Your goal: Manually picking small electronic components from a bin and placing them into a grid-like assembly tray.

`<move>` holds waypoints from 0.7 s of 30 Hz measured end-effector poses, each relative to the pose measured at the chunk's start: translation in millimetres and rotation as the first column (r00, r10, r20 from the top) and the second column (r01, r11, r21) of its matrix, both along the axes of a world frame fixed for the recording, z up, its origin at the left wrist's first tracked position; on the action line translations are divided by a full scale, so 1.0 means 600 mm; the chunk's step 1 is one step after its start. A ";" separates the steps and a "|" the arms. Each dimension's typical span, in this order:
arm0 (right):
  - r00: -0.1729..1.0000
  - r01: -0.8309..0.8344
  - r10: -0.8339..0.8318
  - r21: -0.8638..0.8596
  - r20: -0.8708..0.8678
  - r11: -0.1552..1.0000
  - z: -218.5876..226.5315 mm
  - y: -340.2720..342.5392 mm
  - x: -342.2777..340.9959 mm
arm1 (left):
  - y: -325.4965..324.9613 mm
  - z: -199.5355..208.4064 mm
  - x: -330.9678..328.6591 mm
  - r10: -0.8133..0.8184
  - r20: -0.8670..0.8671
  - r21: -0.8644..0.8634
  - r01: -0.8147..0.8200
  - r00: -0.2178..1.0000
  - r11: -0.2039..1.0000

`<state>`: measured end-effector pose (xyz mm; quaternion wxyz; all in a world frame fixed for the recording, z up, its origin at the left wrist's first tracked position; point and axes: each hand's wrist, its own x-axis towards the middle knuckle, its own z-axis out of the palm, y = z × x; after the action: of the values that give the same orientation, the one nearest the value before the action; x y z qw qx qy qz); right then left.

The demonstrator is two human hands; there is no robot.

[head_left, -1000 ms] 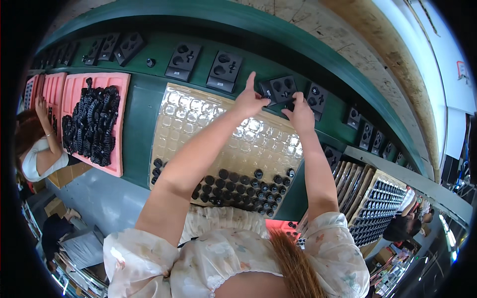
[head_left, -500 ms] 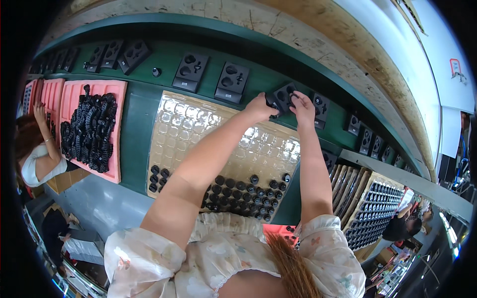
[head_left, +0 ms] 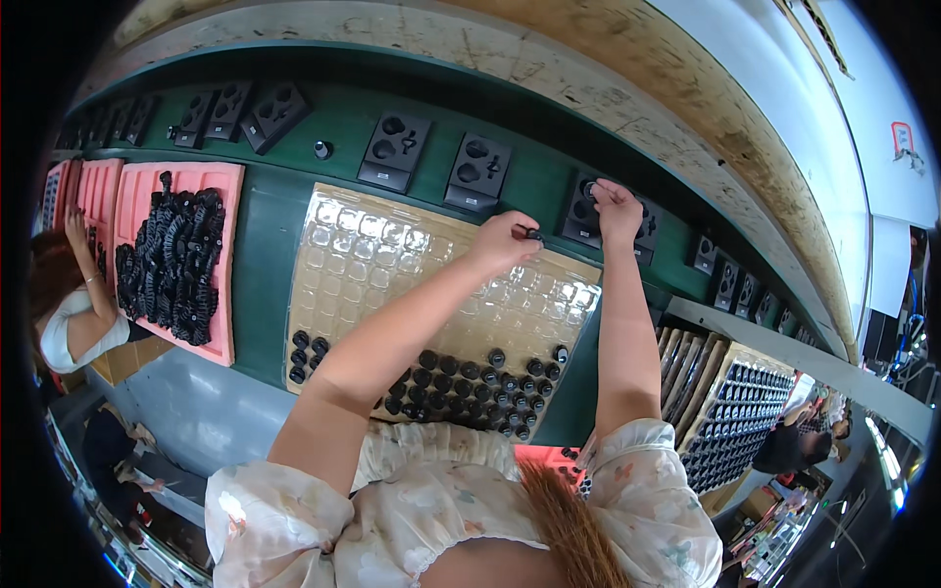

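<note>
My left hand (head_left: 506, 243) is above the far edge of a clear plastic blister tray (head_left: 363, 265), its fingers closed on a small black part (head_left: 530, 234). The part's exact kind is too small to tell. Farther right, my right hand (head_left: 619, 210) has its fingers pinched together at a black block with round recesses (head_left: 578, 223), which lies on the green bench. Whatever those fingers hold is hidden. Short black cylindrical pieces (head_left: 446, 384) fill several pockets on the near side of the tray. Another black block (head_left: 649, 233) is partly behind my right wrist.
Two more black blocks (head_left: 395, 149) (head_left: 478, 171) stand to the left along the back of the green bench, beside a small black cylinder (head_left: 322, 149). A pink tray (head_left: 235, 196) holds piled black parts. Filled trays (head_left: 740, 407) lean at right. Another person (head_left: 83, 314) works far left.
My left hand has let go of the block and moved nearer, with a small black part in its fingers. The block now lies on the bench, with my right hand still at it.
</note>
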<state>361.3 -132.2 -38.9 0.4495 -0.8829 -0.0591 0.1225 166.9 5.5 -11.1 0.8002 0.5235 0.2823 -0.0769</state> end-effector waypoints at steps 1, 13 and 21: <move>0.996 -0.010 0.011 -0.013 0.088 1.000 -0.015 -0.015 0.011 | -0.002 0.000 -0.002 -0.010 0.006 -0.004 0.010 1.000 1.000; 0.968 0.193 -0.165 -0.143 0.187 0.971 -0.007 -0.017 -0.004 | -0.014 0.008 -0.045 0.052 -0.081 -0.033 -0.055 0.995 0.998; 0.648 0.047 0.400 -0.558 0.648 0.828 0.000 -0.043 -0.079 | -0.008 0.002 -0.066 0.058 0.009 -0.158 -0.056 0.998 0.986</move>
<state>314.1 -158.2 -38.9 0.1101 -0.9311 -0.2905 -0.1911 127.3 0.8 -9.7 0.8429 0.4508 0.2846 -0.0725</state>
